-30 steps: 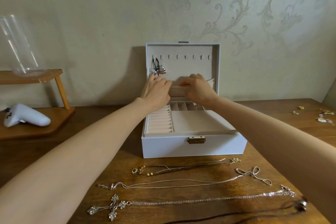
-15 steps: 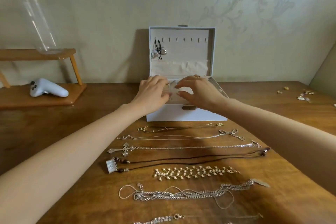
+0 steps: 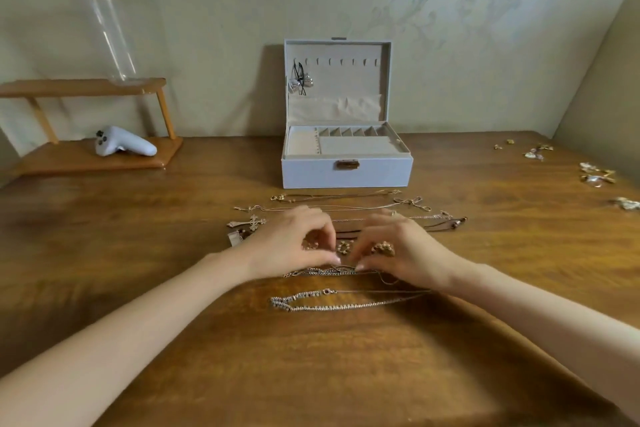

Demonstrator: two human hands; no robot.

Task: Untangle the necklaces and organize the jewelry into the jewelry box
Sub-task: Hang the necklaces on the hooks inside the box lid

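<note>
Left hand [image 3: 291, 243] & right hand [image 3: 407, 250] were on the gold leaf necklace [image 3: 344, 247], mid-bench [image 3: 156, 288], in front of the open jewelry box [image 3: 311, 173].
Best lifted slow & level w/ both ends supported, to clear the silver chain [image 3: 322, 271] just by the thumbs; each hand was curled, fingertips pinching the necklace.
</note>
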